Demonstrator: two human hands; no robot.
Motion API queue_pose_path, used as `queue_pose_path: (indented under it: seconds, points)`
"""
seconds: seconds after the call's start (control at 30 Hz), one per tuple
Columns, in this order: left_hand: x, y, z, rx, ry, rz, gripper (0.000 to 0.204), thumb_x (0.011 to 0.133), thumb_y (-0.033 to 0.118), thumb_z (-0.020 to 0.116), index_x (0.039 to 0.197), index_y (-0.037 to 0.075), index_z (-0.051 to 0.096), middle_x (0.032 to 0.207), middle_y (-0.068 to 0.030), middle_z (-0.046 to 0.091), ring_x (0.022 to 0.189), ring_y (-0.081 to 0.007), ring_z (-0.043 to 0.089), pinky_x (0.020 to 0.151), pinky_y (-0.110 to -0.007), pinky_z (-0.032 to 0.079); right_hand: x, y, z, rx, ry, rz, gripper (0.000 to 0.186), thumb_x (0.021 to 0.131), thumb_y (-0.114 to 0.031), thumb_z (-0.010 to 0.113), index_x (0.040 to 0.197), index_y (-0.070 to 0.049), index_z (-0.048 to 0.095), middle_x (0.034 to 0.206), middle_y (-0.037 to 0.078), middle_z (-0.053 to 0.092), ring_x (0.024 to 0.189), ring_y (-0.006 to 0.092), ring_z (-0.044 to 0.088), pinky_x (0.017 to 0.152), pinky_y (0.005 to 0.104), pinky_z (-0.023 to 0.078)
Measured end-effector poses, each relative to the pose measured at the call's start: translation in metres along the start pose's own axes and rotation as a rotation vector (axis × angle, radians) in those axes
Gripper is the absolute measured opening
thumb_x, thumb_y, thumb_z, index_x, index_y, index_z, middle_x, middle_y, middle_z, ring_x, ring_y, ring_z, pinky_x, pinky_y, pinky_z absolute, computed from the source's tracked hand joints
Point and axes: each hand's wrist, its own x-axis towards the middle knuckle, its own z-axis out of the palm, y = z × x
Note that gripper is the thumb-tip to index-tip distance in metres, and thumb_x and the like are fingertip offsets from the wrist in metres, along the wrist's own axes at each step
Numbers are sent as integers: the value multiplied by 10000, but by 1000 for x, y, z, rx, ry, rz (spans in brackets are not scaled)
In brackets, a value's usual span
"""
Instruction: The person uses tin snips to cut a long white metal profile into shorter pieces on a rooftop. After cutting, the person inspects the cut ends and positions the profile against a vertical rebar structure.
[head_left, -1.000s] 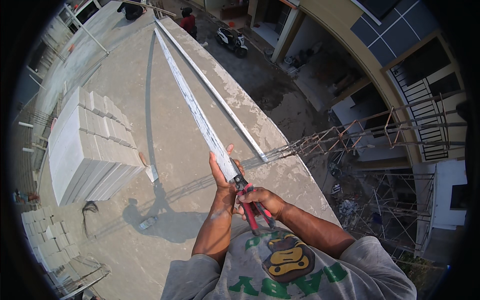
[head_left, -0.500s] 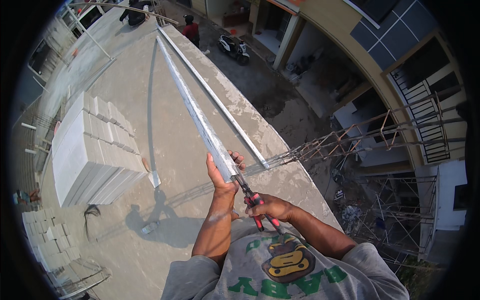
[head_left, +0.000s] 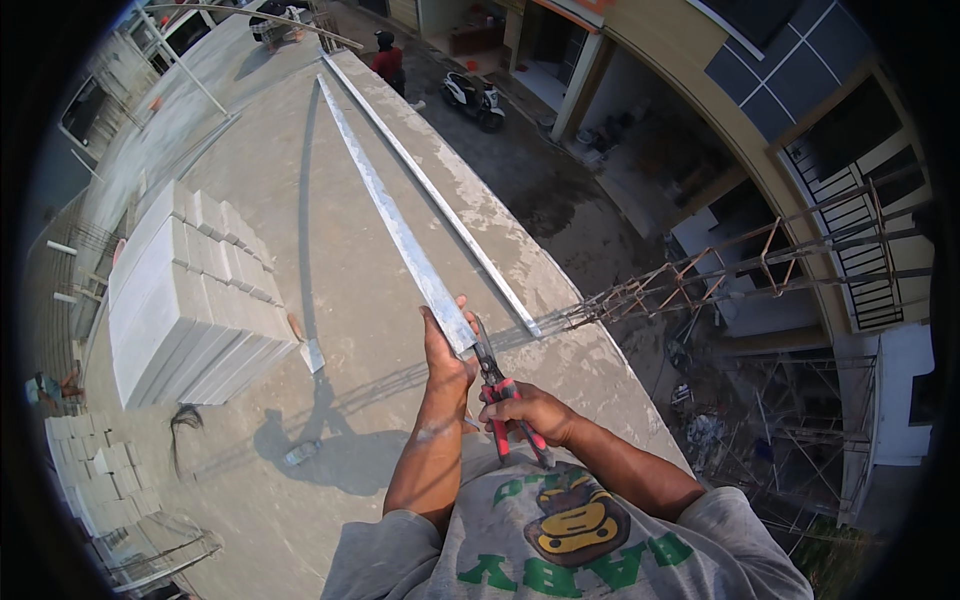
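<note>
while a pale concrete slab (head_left: 590, 400) is spreading beneath everything, a stack of light grey blocks (head_left: 200, 300) is standing on it at the left. a second metal strip (head_left: 440, 200) is lying near the slab's right edge. the held strip (head_left: 385, 210), long and whitish, is running beside it toward the person; compared with half a second ago it is showing a flatter face and seems to be sitting turned (whether its far end is touching the slab, i cannot tell). the red-and-black snips (head_left: 488, 372) are now bringing their dark blades to the right corner of the strip's near end, and their handles are standing wider apart than they were. the right hand (head_left: 535, 412) is gripping those handles, its fingers curling around them. the left hand (head_left: 450, 365) is cradling the near end from below: the thumb is lying along the strip's left edge and the fingertips (head_left: 461, 302) are showing past its right edge, so the strip is resting between thumb and fingers, which are bending only loosely around it.
</note>
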Motion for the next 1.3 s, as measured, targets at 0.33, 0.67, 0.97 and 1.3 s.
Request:
queue_pose_path:
  seconds: [0.33,0.67,0.97,1.3]
  points:
    - [-5,0,-8,14,4,-38,739,910,698,385,1242,59,551,756,-74,590,651,-191,576,591,-321,482,8,-7,2,-311,60,8,333,812,-253,657,1019,-15,553,836,67,593,740,146,571,660,291,455]
    - [-8,1,-11,14,43,-59,754,908,709,367,1259,65,538,763,-81,587,622,-196,583,552,-331,485,9,-7,8,-123,41,38,342,817,-230,648,1059,-4,563,876,80,619,754,151,591,664,287,468]
    - [-3,-2,-19,-6,-1,-39,764,899,707,394,1271,51,516,744,-79,593,585,-192,589,497,-319,483,18,3,6,-126,-2,19,350,816,-234,650,1062,-9,544,877,79,612,730,147,592,620,283,474]
    - [-6,-1,-16,-33,13,-56,743,908,689,402,1251,41,521,721,-81,591,560,-185,582,494,-313,482,16,-9,-1,-228,-15,39,284,805,-221,627,991,-11,574,857,63,609,750,138,582,678,272,472]
